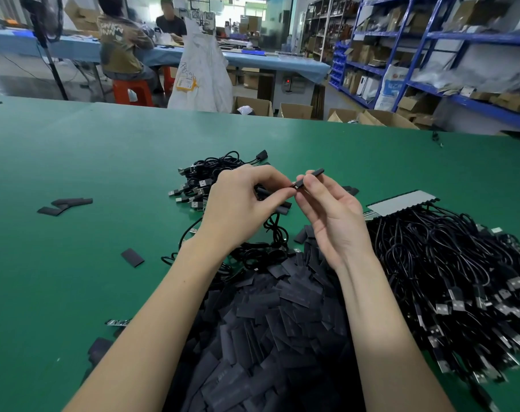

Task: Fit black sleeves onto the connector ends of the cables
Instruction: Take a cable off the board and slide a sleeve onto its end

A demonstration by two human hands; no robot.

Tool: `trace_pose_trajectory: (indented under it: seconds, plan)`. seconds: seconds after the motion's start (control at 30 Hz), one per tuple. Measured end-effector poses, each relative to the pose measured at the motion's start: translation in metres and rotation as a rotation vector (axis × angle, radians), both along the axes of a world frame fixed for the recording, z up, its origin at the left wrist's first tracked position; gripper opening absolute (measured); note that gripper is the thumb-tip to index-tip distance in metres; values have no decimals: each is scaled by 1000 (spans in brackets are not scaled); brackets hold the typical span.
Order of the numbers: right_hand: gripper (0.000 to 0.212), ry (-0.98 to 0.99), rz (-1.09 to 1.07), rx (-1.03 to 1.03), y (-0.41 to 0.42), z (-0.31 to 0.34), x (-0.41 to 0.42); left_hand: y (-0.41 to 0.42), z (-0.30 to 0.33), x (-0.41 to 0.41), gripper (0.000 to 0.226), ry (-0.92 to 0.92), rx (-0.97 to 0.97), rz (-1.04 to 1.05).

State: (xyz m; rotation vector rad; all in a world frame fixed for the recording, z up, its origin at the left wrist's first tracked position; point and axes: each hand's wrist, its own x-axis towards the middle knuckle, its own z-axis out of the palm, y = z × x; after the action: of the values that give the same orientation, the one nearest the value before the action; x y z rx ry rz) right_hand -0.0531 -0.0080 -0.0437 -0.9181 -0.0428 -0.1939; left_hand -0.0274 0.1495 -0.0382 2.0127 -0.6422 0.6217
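Heap of flat matte black sleeves (270, 331) bottom centre, rectangular, slightly creased. Tangled black cables (449, 263) w/ USB plugs lower right; 2nd bundle (205, 179) mid-frame. Green felt-like table (89, 162); blue shelving (431, 55) upper right. Left hand (238, 203) pinches cable's connector end (296, 185); right hand (330, 209) pinches one sleeve (315, 173), touching connector, centre frame.

A black sleeve (313, 173) apparently meets a cable's connector end (297, 185), held mid-air.
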Motion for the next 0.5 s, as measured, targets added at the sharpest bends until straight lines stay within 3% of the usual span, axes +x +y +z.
trace_pose_trajectory:
  seconds: [0.27,0.5]
  plan:
    - [21,-32,5,-61,-1,-2,1,1,-1,0,11,-39,52,61]
    - [39,-136,-121,-146,1,-4,3,0,1,-1,10,-19,74,58]
